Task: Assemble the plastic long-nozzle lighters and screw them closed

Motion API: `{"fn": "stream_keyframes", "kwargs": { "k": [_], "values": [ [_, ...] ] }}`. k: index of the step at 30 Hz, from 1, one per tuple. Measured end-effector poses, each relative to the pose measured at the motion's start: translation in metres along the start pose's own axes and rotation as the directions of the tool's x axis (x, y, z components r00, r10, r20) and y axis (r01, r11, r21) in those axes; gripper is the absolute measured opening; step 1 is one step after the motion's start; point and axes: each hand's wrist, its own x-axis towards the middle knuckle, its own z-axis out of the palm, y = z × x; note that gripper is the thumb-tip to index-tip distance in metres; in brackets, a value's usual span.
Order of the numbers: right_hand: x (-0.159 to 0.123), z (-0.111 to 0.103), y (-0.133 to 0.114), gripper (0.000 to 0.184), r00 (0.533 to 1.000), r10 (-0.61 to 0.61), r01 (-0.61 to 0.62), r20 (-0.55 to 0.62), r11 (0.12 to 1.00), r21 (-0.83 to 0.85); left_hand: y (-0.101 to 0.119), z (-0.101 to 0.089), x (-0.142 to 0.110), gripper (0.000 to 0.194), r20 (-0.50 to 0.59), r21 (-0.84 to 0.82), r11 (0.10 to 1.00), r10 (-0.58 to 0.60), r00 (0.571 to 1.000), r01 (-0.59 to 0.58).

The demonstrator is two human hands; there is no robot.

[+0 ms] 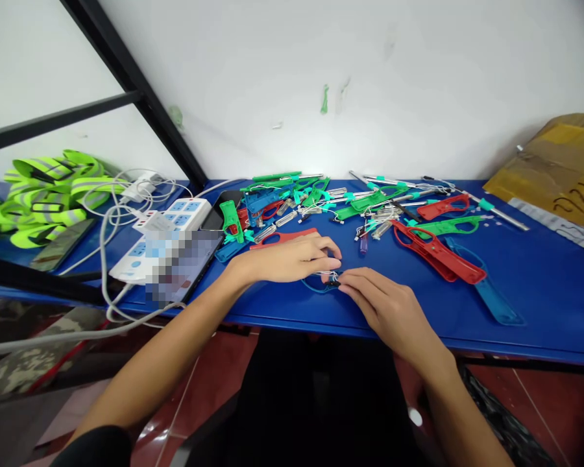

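Note:
My left hand (294, 257) hovers low over the front of the blue table, fingers curled and thumb pressed toward the index finger; what it grips is hidden. My right hand (387, 298) pinches a small black part (333, 283) with thin white wires running from it. Beneath the fingertips lies a blue plastic handle shell (316, 285), mostly covered by the hands. A red handle shell (282, 238) shows just behind my left hand. Further right rest red shells (438, 251), a green shell (450, 225) and a blue shell (499, 301).
Along the wall lies a pile of metal tubes (503, 214), green shells (363, 202) and wired parts. A power strip (187, 211), cables and a phone (189, 266) are at left, beside reflective yellow straps (53, 201) and a black frame (146, 97). A cardboard box (557, 168) stands right.

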Motion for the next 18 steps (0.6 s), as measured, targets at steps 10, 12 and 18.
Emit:
{"fn": "stream_keyframes", "kwargs": {
  "k": [10, 12, 18],
  "values": [
    [-0.001, -0.002, 0.0, 0.014, 1.0, -0.008, 0.007, 0.021, 1.0, 0.011, -0.011, -0.001, 0.0, 0.033, 0.024, -0.034, 0.999, -0.005, 1.0, 0.006],
    [-0.001, -0.002, 0.0, 0.013, 1.0, -0.01, 0.01, 0.019, 1.0, 0.014, -0.013, -0.002, 0.0, 0.032, 0.042, -0.053, 0.998, -0.02, 0.999, 0.023],
    [-0.001, -0.002, 0.0, 0.013, 1.0, -0.003, 0.002, 0.028, 1.0, 0.009, -0.019, 0.0, -0.002, 0.035, -0.008, -0.1, 0.995, -0.028, 1.0, 0.027]
  ]
}}
